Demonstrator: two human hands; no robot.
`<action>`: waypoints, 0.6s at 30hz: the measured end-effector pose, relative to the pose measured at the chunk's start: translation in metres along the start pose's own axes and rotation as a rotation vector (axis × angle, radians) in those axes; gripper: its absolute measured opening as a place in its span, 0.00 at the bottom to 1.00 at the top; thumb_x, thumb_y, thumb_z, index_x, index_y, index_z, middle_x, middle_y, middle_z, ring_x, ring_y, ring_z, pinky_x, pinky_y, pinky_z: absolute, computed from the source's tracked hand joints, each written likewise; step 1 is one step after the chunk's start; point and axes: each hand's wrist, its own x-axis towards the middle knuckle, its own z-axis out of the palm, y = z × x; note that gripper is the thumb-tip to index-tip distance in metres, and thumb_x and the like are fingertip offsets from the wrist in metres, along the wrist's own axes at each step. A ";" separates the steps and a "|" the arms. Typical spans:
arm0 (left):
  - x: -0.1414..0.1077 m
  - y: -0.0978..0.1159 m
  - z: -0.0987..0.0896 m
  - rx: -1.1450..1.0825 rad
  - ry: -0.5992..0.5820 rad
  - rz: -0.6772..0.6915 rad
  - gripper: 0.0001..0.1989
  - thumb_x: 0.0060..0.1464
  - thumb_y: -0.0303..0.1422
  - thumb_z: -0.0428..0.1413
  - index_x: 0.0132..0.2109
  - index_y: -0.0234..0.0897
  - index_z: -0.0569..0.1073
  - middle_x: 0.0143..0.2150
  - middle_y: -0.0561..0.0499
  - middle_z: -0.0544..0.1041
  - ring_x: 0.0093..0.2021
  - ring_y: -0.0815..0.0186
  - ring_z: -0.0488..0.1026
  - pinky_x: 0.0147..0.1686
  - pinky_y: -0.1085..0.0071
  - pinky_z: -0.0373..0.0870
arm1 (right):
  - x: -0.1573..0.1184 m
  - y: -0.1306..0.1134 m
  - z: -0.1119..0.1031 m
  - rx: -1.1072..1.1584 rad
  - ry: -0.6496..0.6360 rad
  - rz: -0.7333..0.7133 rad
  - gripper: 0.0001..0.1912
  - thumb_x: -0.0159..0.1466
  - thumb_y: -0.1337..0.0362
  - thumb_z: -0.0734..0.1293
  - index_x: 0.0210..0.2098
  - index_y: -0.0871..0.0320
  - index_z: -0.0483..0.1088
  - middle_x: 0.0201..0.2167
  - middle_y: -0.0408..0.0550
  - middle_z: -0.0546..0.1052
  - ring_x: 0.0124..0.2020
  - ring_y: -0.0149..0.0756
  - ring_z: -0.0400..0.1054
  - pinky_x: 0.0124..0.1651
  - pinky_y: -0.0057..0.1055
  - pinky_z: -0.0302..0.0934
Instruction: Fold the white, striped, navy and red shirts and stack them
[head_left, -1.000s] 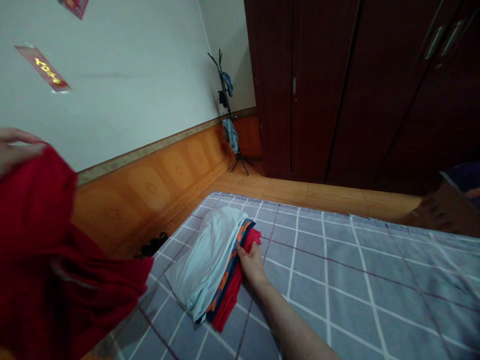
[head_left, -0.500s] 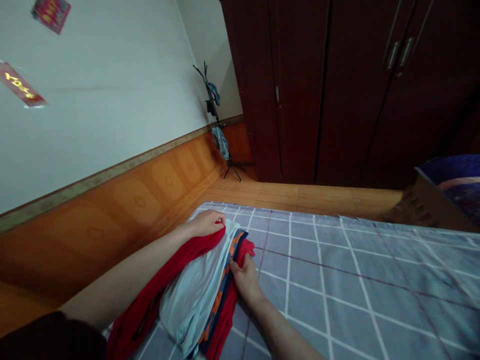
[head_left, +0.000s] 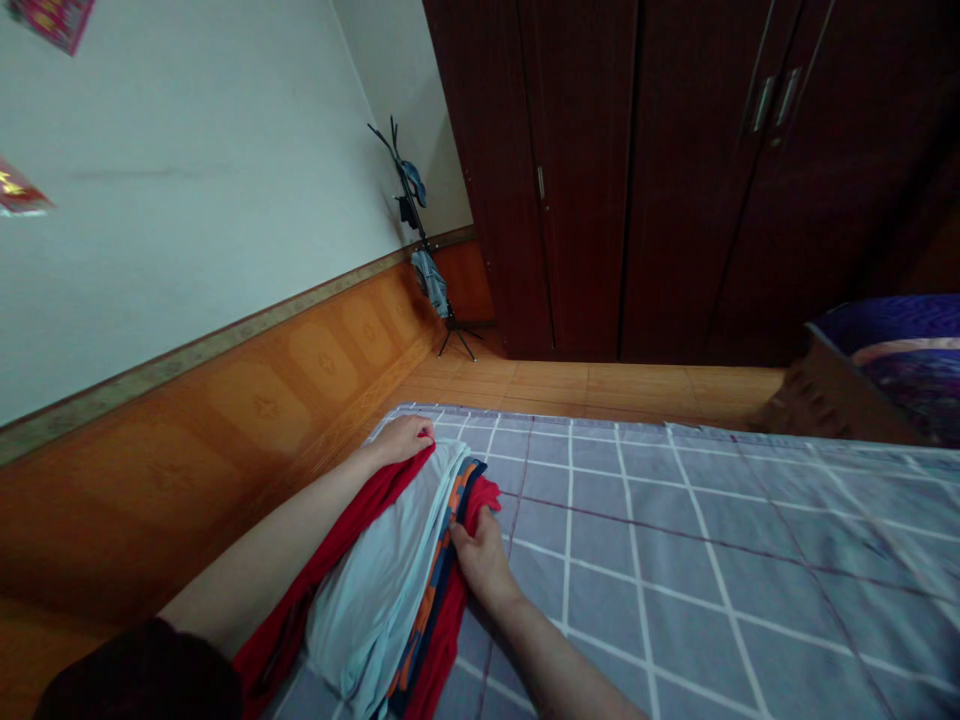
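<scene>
On the bed's checked grey sheet (head_left: 637, 560) lies a red garment (head_left: 364, 512), spread lengthwise toward the far edge. Pale blue cloth (head_left: 379, 575) fills its middle, with an orange and navy band (head_left: 433, 590) along its right side. My left hand (head_left: 405, 438) pinches the red cloth at the far left corner. Close by on the right, my right hand (head_left: 484, 562) is closed on the garment's red right edge, its thumb lying over the navy trim. I cannot tell whether the pale blue cloth is lining or a separate piece.
Beyond the bed runs a strip of tiled floor (head_left: 555, 383), with a dark wooden wardrobe (head_left: 570, 200) behind it. A black coat stand (head_left: 420, 225) with hanging items is in the corner. Purple bedding (head_left: 900, 330) shows at the right, and orange panelling (head_left: 262, 410) on the left.
The view has swung slightly to the right, so everything sits a little further left. Both hands keep their hold on the garment, which looks much the same.
</scene>
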 end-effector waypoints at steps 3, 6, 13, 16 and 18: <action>-0.003 -0.001 0.001 -0.052 0.043 0.014 0.05 0.49 0.31 0.52 0.31 0.37 0.72 0.35 0.50 0.75 0.39 0.63 0.70 0.43 0.70 0.64 | 0.000 -0.001 0.000 -0.005 -0.013 0.015 0.14 0.52 0.66 0.64 0.39 0.56 0.67 0.40 0.50 0.77 0.45 0.46 0.71 0.54 0.44 0.61; -0.008 -0.001 -0.005 -0.130 0.084 0.006 0.06 0.52 0.32 0.48 0.33 0.37 0.68 0.34 0.51 0.73 0.37 0.64 0.70 0.41 0.70 0.65 | -0.001 -0.001 0.000 -0.004 -0.023 0.019 0.14 0.53 0.66 0.64 0.40 0.57 0.67 0.41 0.51 0.76 0.45 0.46 0.71 0.54 0.43 0.62; -0.055 -0.005 -0.029 -0.292 0.101 -0.045 0.10 0.52 0.37 0.49 0.40 0.37 0.68 0.36 0.51 0.74 0.35 0.65 0.71 0.37 0.71 0.68 | 0.000 0.000 0.000 0.007 -0.016 0.031 0.14 0.52 0.65 0.64 0.40 0.56 0.66 0.40 0.48 0.77 0.43 0.44 0.72 0.52 0.42 0.63; -0.082 -0.007 -0.045 -0.308 0.008 -0.142 0.08 0.47 0.35 0.54 0.34 0.37 0.71 0.31 0.52 0.75 0.32 0.64 0.71 0.33 0.72 0.67 | 0.000 0.001 -0.001 0.001 -0.013 0.032 0.13 0.52 0.66 0.64 0.38 0.56 0.67 0.38 0.48 0.78 0.42 0.44 0.72 0.51 0.42 0.64; -0.107 -0.010 -0.069 -0.296 0.025 -0.216 0.06 0.47 0.35 0.55 0.27 0.36 0.71 0.26 0.54 0.73 0.28 0.65 0.70 0.30 0.72 0.67 | 0.000 0.002 -0.002 0.001 -0.010 0.020 0.12 0.52 0.66 0.64 0.37 0.56 0.67 0.37 0.48 0.78 0.42 0.44 0.72 0.51 0.42 0.64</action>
